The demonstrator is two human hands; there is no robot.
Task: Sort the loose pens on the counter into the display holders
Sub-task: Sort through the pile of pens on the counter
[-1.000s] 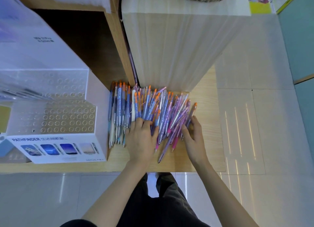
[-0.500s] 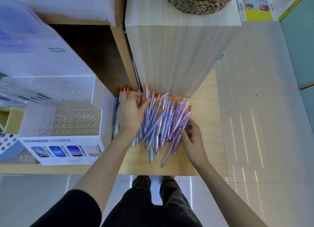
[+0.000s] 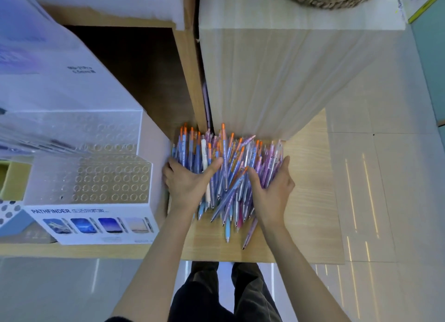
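The light wooden desk (image 3: 307, 201) carries a loose heap of blue, purple and pink pens (image 3: 231, 170) near its front edge; just left stands a white PATHFINDER display holder (image 3: 96, 212) with rows of round holes; behind the pens rises a pale wood-grain cabinet (image 3: 277, 80).

left hand (image 3: 186, 185), right hand (image 3: 272, 191), clasping pens (image 3: 231, 158)

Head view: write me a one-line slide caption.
Left hand and right hand each clasp a bunch from the pens heaped on the counter, beside the display holder.
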